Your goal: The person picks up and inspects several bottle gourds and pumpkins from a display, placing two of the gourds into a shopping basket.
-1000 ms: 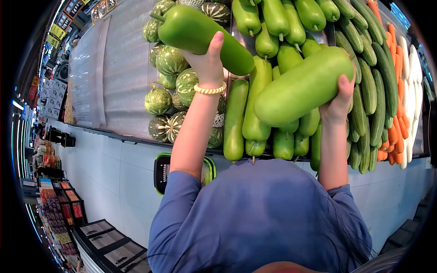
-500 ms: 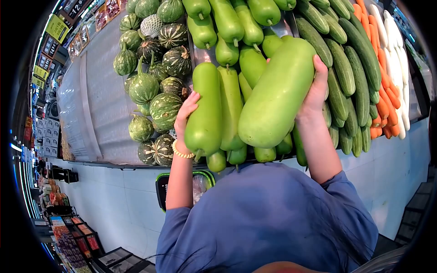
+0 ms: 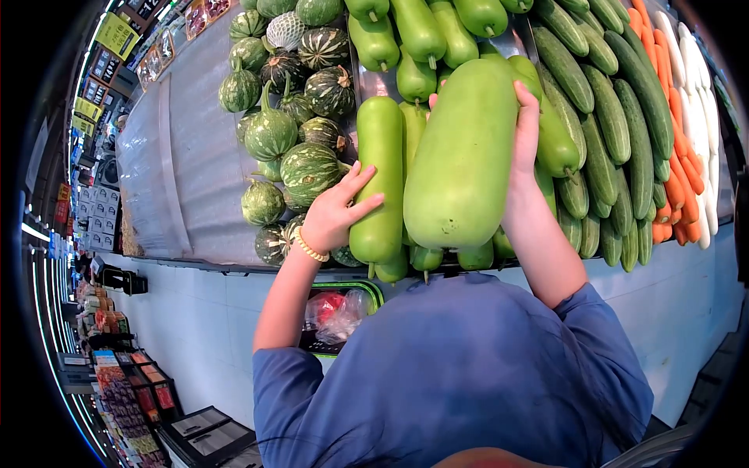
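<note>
A large pale green gourd [image 3: 464,156] is held up by my right hand [image 3: 527,140], whose fingers wrap round its right side; fingertips also show at its upper left edge. My left hand [image 3: 335,212], with a beaded bracelet on the wrist, lies with fingers spread against the left side of a slimmer green gourd [image 3: 378,183]. That gourd rests on the pile beside the large one. More green gourds [image 3: 421,31] lie behind and under both. The palm of my right hand is hidden behind the large gourd.
Striped round squashes [image 3: 312,171] sit to the left, beside a plastic-covered stand surface [image 3: 195,156]. Cucumbers [image 3: 601,125], carrots [image 3: 679,164] and white radishes [image 3: 702,117] line the right. Below the stand edge is a basket [image 3: 378,296] with plastic bags [image 3: 339,312].
The large gourd has turned more upright and shifted slightly left against its neighbours, in my right hand. My left hand's fingers have spread over the slimmer gourd. The view has shifted slightly.
</note>
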{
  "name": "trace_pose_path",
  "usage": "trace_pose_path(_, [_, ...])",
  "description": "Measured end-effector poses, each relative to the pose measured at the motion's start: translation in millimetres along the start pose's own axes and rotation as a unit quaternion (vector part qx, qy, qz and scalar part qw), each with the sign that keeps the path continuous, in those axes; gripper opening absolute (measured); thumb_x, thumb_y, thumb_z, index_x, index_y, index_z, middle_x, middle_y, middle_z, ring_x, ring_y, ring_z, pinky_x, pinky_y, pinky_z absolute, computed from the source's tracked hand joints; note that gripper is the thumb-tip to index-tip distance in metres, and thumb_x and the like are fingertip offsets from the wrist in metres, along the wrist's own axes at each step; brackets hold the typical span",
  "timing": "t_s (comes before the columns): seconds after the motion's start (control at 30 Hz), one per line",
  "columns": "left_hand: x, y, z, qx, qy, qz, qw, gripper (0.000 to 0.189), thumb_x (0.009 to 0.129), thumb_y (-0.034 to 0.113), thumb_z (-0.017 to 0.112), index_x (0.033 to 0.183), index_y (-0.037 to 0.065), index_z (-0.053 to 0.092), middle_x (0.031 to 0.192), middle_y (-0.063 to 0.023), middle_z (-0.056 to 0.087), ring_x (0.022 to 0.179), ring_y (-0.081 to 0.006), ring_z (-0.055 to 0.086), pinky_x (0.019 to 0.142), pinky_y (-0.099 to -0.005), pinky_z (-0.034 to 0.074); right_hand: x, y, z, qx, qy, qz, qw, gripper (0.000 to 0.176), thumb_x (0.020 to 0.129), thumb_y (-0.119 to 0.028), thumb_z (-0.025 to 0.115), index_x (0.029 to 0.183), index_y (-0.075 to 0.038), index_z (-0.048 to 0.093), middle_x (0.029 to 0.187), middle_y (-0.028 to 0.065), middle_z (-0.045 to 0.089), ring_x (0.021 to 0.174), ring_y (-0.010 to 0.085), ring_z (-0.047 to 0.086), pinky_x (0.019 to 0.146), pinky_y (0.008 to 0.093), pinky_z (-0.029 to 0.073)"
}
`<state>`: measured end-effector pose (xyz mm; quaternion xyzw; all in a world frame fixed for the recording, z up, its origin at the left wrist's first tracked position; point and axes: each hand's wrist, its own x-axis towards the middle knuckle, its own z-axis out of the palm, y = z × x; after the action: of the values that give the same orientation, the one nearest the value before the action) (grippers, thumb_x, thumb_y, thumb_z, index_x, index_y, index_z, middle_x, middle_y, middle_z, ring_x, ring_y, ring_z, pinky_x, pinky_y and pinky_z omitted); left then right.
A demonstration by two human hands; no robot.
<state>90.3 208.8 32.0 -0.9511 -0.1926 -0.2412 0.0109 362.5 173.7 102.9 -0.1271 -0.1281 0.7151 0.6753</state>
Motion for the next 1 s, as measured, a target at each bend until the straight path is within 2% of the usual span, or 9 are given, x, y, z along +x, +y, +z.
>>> trace_pose_path(0.33, [18, 16, -41, -0.126, -0.038, -0.084, 0.988, 0.052, 0.074, 0.006, 0.066, 0.124, 0.007, 0.052, 0.131, -0.0178, 0.05, 0.12, -0.0326, 0.05, 0.099, -0.0407, 0.043, 7, 18, 5, -0.03, 0.088, -0.07, 0.993, 0.053, 0.086, -0.049, 0.047, 0.109, -0.001, 0.055, 0.102, 0.0139, 0.061, 0.091, 0.025, 0.06, 0.082, 0.039, 0.05])
trace_pose_path(0.43, [23, 17, -51, -0.554, 0.204, -0.13, 0.797, 0.049, 0.085, 0.006, 0.06, 0.13, 0.001, 0.042, 0.132, -0.0187, 0.048, 0.122, -0.0281, 0.048, 0.099, -0.0427, 0.043, 3, 24, 30, -0.099, 0.061, -0.062, 0.991, 0.051, 0.087, -0.047, 0.048, 0.109, -0.002, 0.055, 0.1, 0.0126, 0.061, 0.092, 0.0237, 0.06, 0.084, 0.0382, 0.05])
trace_pose_path(0.53, [68, 44, -71, -0.746, 0.205, -0.203, 0.6, 0.088, 0.075, 0.024, 0.076, 0.141, 0.004, 0.023, 0.134, -0.0183, 0.042, 0.116, -0.0255, 0.051, 0.092, -0.0364, 0.047, 8, 38, 46, -0.223, -0.004, -0.088, 0.971, 0.051, 0.088, -0.035, 0.057, 0.122, 0.001, 0.046, 0.114, 0.016, 0.055, 0.106, 0.023, 0.055, 0.091, 0.0355, 0.047])
trace_pose_path(0.6, [79, 42, -64, -0.581, 0.181, -0.198, 0.769, 0.082, 0.075, 0.021, 0.076, 0.139, 0.005, 0.027, 0.128, -0.0138, 0.047, 0.112, -0.0212, 0.052, 0.09, -0.0331, 0.047, 11, 59, 66, -0.339, -0.011, -0.195, 0.92, 0.056, 0.087, -0.027, 0.062, 0.13, 0.002, 0.039, 0.122, 0.018, 0.051, 0.112, 0.0225, 0.052, 0.094, 0.0335, 0.044])
trace_pose_path(0.63, [81, 45, -65, -0.65, 0.195, -0.23, 0.698, 0.078, 0.076, 0.02, 0.075, 0.137, 0.005, 0.029, 0.124, -0.0114, 0.049, 0.111, -0.0195, 0.052, 0.091, -0.0326, 0.046, 11, 62, 69, -0.37, -0.05, -0.227, 0.899, 0.069, 0.085, -0.017, 0.065, 0.139, 0.003, 0.027, 0.132, 0.0214, 0.042, 0.123, 0.0241, 0.043, 0.1, 0.034, 0.039])
trace_pose_path(0.77, [65, 56, -51, -0.763, 0.303, -0.186, 0.54, 0.062, 0.085, 0.029, 0.061, 0.136, 0.006, 0.033, 0.128, -0.011, 0.047, 0.117, -0.0215, 0.049, 0.098, -0.0371, 0.042, -8, 69, 82, -0.737, -0.248, -0.354, 0.519, 0.051, 0.091, -0.025, 0.05, 0.137, -0.004, 0.041, 0.147, 0.0213, 0.026, 0.137, 0.0361, 0.023, 0.109, 0.0407, 0.023])
trace_pose_path(0.87, [49, 43, -48, -0.818, 0.326, -0.103, 0.463, 0.077, 0.084, 0.052, 0.054, 0.14, 0.007, 0.028, 0.14, -0.0143, 0.037, 0.123, -0.032, 0.045, 0.103, -0.0475, 0.038, -38, 71, 89, -0.781, -0.372, -0.272, 0.421, 0.055, 0.087, -0.027, 0.056, 0.138, -0.01, 0.041, 0.149, 0.019, 0.022, 0.138, 0.0395, 0.017, 0.11, 0.0488, 0.018])
trace_pose_path(0.97, [36, 23, -53, -0.888, 0.307, 0.086, 0.332, 0.086, 0.077, 0.06, 0.06, 0.14, 0.009, 0.03, 0.141, -0.0122, 0.035, 0.122, -0.0345, 0.044, 0.099, -0.0555, 0.038, -52, 65, 71, -0.67, -0.558, -0.274, 0.405, 0.041, 0.08, -0.012, 0.063, 0.12, -0.005, 0.057, 0.132, 0.0173, 0.049, 0.123, 0.0346, 0.046, 0.101, 0.054, 0.035])
trace_pose_path(1.0, [34, 23, -59, -0.898, 0.308, 0.101, 0.298, 0.085, 0.076, 0.054, 0.065, 0.14, 0.011, 0.03, 0.139, -0.0103, 0.037, 0.121, -0.0317, 0.044, 0.099, -0.0521, 0.039, -49, 60, 54, -0.579, -0.565, -0.221, 0.544, 0.035, 0.081, -0.011, 0.063, 0.115, -0.002, 0.06, 0.12, 0.0177, 0.056, 0.109, 0.0321, 0.056, 0.094, 0.0505, 0.042])
